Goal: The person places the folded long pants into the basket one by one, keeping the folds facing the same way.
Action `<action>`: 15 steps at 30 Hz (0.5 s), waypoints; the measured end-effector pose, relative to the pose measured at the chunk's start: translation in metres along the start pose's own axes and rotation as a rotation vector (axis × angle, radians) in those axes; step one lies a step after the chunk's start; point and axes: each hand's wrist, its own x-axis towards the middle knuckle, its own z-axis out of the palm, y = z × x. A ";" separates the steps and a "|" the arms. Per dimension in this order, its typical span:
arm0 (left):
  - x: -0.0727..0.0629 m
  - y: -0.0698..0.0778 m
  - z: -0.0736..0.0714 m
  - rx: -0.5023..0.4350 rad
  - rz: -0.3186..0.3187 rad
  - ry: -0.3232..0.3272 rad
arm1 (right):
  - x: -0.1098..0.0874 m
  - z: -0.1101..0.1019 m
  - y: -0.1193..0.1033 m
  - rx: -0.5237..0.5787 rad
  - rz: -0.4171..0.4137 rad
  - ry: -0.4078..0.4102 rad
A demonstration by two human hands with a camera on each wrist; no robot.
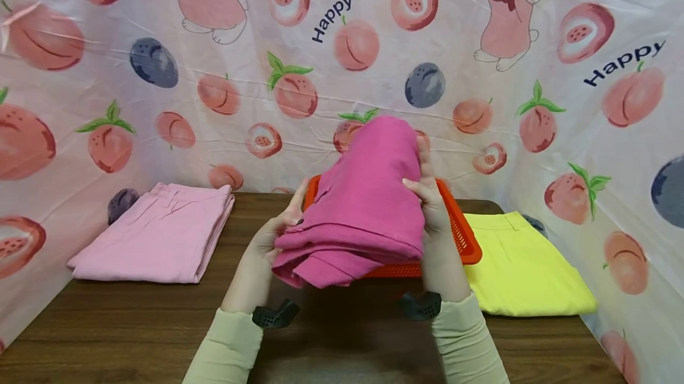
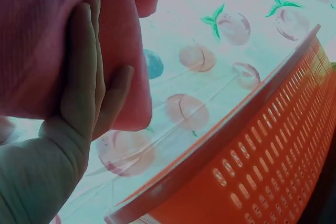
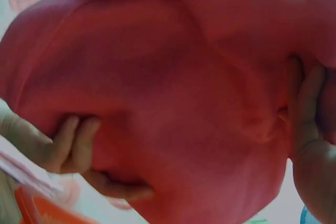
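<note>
A bright pink garment, folded into a thick bundle, is held up by both hands in front of and over the basket. My left hand grips its left side. In the left wrist view the left hand's fingers lie along the cloth. On the other side my right hand holds the bundle, its thumb on the near face and other fingers partly hidden behind the cloth. Loose layers hang at the lower edge. In the right wrist view the garment fills most of the picture, with both hands on it.
An orange perforated basket stands on the brown wooden table, partly hidden by the bundle. Folded light pink pants lie at the left. At the right lies a folded yellow garment. A fruit-print curtain surrounds the table.
</note>
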 end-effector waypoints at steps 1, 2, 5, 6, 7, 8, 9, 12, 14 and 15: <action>0.000 0.000 0.001 0.017 0.003 -0.006 | 0.000 -0.002 -0.002 -0.034 0.004 0.001; 0.001 0.001 0.001 0.031 0.003 -0.011 | 0.000 -0.004 -0.003 -0.073 0.002 0.004; 0.001 0.001 0.003 0.067 0.018 0.003 | 0.000 -0.008 -0.009 -0.161 0.008 0.035; 0.001 0.001 0.003 0.077 0.025 0.018 | 0.001 -0.010 -0.011 -0.190 0.011 0.052; 0.001 0.001 0.004 0.086 0.032 0.029 | 0.001 -0.011 -0.013 -0.212 0.017 0.071; 0.002 0.001 0.004 0.097 0.037 0.044 | 0.001 -0.013 -0.015 -0.233 0.027 0.088; 0.002 0.001 0.005 0.116 0.041 0.068 | 0.001 -0.014 -0.017 -0.250 0.037 0.100; 0.006 0.000 0.005 0.200 0.039 0.147 | 0.001 -0.019 -0.023 -0.287 0.070 0.127; 0.009 0.001 0.005 0.267 0.021 0.223 | 0.001 -0.023 -0.027 -0.300 0.095 0.128; 0.012 0.002 0.005 0.302 0.012 0.261 | 0.001 -0.024 -0.029 -0.302 0.108 0.127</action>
